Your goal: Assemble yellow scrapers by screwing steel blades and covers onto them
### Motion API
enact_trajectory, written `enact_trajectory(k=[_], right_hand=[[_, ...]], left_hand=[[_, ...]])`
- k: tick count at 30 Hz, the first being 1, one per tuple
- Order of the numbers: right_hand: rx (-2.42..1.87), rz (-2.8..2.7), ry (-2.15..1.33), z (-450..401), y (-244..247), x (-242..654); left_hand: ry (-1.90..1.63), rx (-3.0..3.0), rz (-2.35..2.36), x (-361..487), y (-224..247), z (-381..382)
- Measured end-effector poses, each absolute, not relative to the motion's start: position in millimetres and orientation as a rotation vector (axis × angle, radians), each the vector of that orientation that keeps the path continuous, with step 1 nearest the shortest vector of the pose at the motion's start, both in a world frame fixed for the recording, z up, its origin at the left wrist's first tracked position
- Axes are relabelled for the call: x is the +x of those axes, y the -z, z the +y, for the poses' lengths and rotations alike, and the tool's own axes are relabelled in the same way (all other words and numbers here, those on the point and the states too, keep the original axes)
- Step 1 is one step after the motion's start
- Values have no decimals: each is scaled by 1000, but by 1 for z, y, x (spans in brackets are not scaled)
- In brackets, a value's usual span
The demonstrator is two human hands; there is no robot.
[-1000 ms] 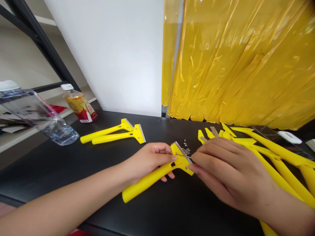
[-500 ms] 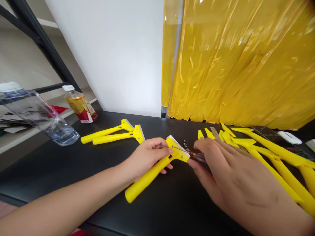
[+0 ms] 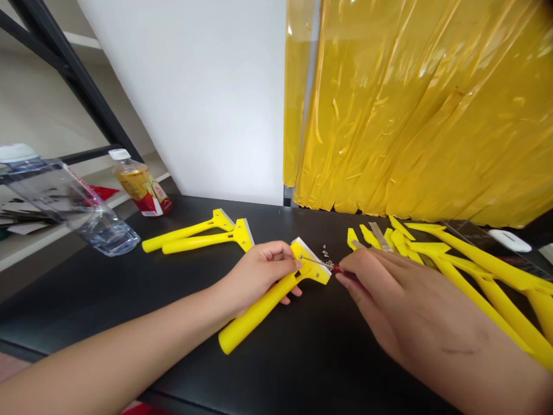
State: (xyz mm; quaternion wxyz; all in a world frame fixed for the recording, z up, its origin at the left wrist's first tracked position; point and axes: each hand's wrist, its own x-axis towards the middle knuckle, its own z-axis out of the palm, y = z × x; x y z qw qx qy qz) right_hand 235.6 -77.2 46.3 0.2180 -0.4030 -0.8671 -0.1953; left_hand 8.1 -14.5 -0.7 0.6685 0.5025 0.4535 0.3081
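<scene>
Closed around the head end of a yellow scraper (image 3: 259, 311) is my left hand (image 3: 263, 271), thumb on top near a screw. The scraper's handle slants toward me, and a metal blade edge shows along its head. My right hand (image 3: 389, 305) grips a screwdriver (image 3: 336, 269) with a red handle, mostly hidden by the fingers. Its thin shaft reaches across the scraper head to the screw beside my left thumb. Several small screws (image 3: 325, 252) lie on the black table just behind the head.
Two yellow scrapers with blades (image 3: 207, 239) lie to the left. Several yellow handles and loose pieces (image 3: 470, 271) are heaped at the right, near a white mouse-like object (image 3: 510, 241). A clear bottle (image 3: 99, 219) and a drink bottle (image 3: 142, 187) stand at left; yellow film (image 3: 415, 115) hangs behind.
My right fingers have shifted on the screwdriver, the thumb moving up against its handle and away from the scraper head. The scraper and my left hand have barely moved.
</scene>
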Motion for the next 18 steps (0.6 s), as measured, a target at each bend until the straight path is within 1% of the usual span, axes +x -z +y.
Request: enact_trajectory(k=[3, 6, 12, 18], right_hand=[[-1191, -2309, 700, -75, -46, 237], [-1224, -2280, 772, -75, -44, 236], [-1086, -2430, 546, -75, -43, 233], [-1010, -2508, 515, -72, -44, 238]], left_hand=[[-699, 1136, 1030, 8, 0, -15], [-691, 1136, 1038, 9, 0, -16], [-693, 1157, 1032, 9, -1, -15], [-691, 1175, 1031, 8, -2, -13]])
